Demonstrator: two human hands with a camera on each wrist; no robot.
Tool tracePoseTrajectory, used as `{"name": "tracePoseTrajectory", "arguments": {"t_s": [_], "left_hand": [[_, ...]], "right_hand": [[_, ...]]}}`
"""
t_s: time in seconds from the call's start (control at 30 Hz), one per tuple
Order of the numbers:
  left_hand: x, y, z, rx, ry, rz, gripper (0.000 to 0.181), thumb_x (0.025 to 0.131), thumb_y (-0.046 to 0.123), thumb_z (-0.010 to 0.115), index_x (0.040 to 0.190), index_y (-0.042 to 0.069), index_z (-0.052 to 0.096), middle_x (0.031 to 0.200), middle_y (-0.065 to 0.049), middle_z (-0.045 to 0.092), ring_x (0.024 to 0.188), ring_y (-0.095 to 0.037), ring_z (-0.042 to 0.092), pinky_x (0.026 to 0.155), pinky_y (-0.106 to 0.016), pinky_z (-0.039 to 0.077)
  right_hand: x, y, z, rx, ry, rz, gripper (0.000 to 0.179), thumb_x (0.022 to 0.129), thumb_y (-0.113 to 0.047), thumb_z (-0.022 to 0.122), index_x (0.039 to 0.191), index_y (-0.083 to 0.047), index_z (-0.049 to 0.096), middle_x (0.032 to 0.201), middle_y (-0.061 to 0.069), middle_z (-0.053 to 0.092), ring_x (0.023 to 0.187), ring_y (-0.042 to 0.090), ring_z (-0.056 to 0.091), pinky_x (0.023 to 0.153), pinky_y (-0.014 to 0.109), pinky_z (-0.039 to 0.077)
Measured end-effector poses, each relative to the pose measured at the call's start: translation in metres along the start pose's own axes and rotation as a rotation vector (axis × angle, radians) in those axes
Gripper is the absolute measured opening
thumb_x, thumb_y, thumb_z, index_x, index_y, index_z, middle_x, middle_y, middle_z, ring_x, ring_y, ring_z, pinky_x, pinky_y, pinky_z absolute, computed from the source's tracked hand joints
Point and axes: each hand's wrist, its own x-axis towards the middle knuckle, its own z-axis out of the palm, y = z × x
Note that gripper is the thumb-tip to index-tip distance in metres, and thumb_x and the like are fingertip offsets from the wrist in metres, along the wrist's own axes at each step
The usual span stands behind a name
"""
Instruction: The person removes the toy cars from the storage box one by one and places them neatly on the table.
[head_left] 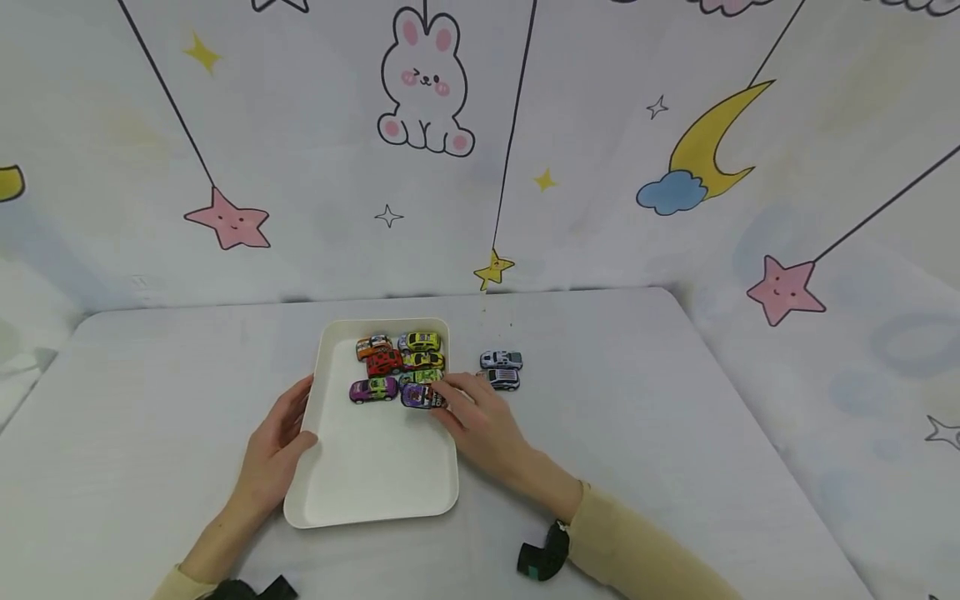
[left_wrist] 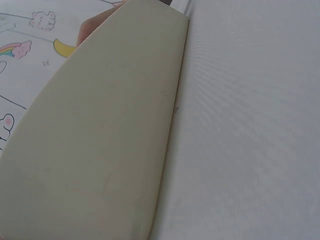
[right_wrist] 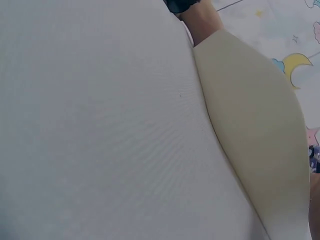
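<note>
A white tray [head_left: 371,475] lies on the table with several toy cars in its far half. My left hand [head_left: 273,454] holds the tray's left side, thumb on the rim, other fingers along the outside and partly hidden. At the tray's right side, my right hand [head_left: 480,421] pinches a purple toy car [head_left: 420,396], partly covered by the fingers. Close around it are a purple-green car [head_left: 372,390], a green car [head_left: 420,377], a red car [head_left: 384,362], two yellow cars and an orange car [head_left: 372,346]. In the right wrist view the purple car [right_wrist: 314,159] shows at the edge.
Two silver-grey toy cars, one farther [head_left: 501,360] and one nearer [head_left: 502,379], sit on the white-covered table [head_left: 637,417] right of the tray, just beyond my right hand. A wall covering [head_left: 585,233] printed with stars, a moon and a rabbit rises behind the table.
</note>
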Motion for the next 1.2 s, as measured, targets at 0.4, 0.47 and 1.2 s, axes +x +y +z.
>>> {"name": "tracePoseTrajectory", "arguments": {"t_s": [0.4, 0.47, 1.2], "left_hand": [[-0.002, -0.002, -0.001, -0.015, 0.005, -0.002, 0.071, 0.085, -0.016, 0.05, 0.152, 0.004, 0.038, 0.15, -0.028, 0.044, 0.13, 0.005, 0.044, 0.098, -0.003, 0.036], [-0.002, -0.001, -0.001, -0.026, 0.009, 0.001, 0.071, 0.085, -0.017, 0.05, 0.151, 0.003, 0.039, 0.15, -0.028, 0.044, 0.13, 0.006, 0.045, 0.098, -0.003, 0.037], [0.002, 0.0, 0.001, -0.02, 0.001, -0.013, 0.071, 0.085, -0.016, 0.051, 0.152, 0.005, 0.039, 0.151, -0.026, 0.044, 0.127, 0.014, 0.042, 0.098, -0.002, 0.036]], "right_hand": [[-0.021, 0.016, 0.001, 0.14, 0.246, -0.016, 0.037, 0.079, -0.006, 0.081, 0.114, 0.0, 0.07, 0.107, 0.012, 0.066, 0.096, 0.024, 0.066, 0.082, 0.032, 0.057], [-0.025, 0.02, -0.001, 0.14, 0.24, -0.007, 0.039, 0.077, -0.003, 0.082, 0.114, 0.0, 0.07, 0.108, 0.013, 0.067, 0.097, 0.025, 0.066, 0.084, 0.033, 0.057], [-0.056, 0.043, -0.023, 0.08, 0.04, 0.119, 0.033, 0.081, -0.001, 0.075, 0.113, 0.0, 0.069, 0.11, 0.012, 0.064, 0.099, 0.028, 0.061, 0.085, 0.041, 0.054]]}}
